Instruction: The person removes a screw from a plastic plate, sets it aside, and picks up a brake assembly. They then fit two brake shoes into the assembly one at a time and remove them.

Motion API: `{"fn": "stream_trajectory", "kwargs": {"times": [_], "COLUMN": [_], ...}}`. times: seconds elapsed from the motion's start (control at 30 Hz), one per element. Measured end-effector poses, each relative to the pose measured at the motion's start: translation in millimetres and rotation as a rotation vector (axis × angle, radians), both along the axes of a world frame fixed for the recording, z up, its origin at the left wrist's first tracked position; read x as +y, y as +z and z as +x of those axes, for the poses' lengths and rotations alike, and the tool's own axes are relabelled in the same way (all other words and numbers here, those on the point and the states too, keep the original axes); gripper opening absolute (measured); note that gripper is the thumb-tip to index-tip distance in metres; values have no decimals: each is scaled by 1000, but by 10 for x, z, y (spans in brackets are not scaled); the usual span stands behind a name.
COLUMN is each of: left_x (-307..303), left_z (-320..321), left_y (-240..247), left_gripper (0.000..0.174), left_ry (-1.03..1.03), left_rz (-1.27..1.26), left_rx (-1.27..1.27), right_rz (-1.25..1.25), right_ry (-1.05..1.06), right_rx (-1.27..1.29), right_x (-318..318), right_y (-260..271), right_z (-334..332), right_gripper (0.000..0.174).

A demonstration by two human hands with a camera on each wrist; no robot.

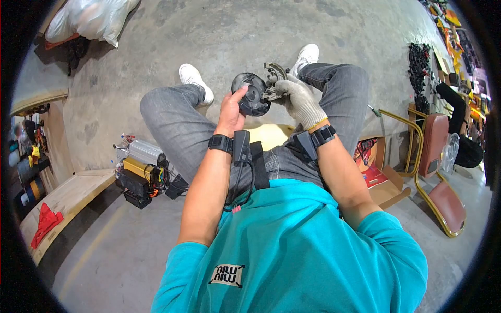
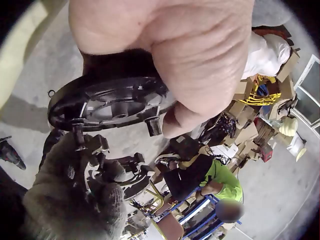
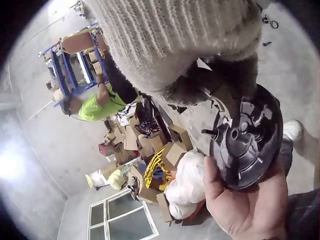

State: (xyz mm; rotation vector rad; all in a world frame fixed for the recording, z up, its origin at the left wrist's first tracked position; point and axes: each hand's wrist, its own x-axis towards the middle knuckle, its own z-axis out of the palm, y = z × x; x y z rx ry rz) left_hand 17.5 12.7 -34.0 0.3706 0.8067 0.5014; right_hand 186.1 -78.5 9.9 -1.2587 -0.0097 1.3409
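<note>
My bare left hand (image 1: pixel 230 113) grips the rim of a black round brake plate (image 1: pixel 252 99), its thumb over the face. Ribs, round bosses and short posts show on the plate's (image 3: pixel 245 142) inner side in the right wrist view. My right hand (image 1: pixel 301 99), in a knitted grey-white glove, pinches curved metal brake shoes (image 1: pixel 274 73) close beside the plate. In the left wrist view the gloved fingers (image 2: pixel 107 212) curl around the shoes (image 2: pixel 135 175), right under the plate's edge. The glove hides part of the shoes in the right wrist view.
By my left leg stands a metal and yellow device (image 1: pixel 143 161) with wires. An open cardboard box (image 1: pixel 383 182) and a brown-padded chair (image 1: pixel 434 141) are at my right. Further off are a white sack (image 1: pixel 94 21) and a person in a bright green shirt (image 3: pixel 97 104).
</note>
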Motion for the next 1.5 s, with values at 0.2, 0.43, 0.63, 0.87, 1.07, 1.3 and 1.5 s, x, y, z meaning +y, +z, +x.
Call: {"fn": "stream_trajectory", "kwargs": {"times": [0.2, 0.43, 0.63, 0.87, 1.07, 1.3, 1.5], "left_x": [-33, -37, -42, -53, -41, -42, -56], "left_z": [17, 17, 18, 22, 20, 9, 25], "left_y": [67, -1, 25, 105, 127, 185, 208], "left_gripper": [29, 31, 32, 34, 36, 36, 36], "left_ry": [-68, -47, -73, -98, -108, -152, -149], "left_rz": [43, 56, 62, 61, 22, 2, 34], "left_rx": [20, -15, -16, -15, -10, -22, -2], "right_rz": [57, 39, 26, 59, 100, 135, 70], "right_ry": [18, 22, 124, 44, 97, 196, 295], "right_rx": [1, -3, -118, -97, -77, -118, -296], "right_x": [-14, -29, -45, -31, -36, -47, -36], "right_y": [-51, -1, -81, -89, -68, -83, 74], "right_z": [13, 27, 54, 60, 66, 81, 74], "right_gripper": [16, 17, 21, 21, 23, 28, 34]}}
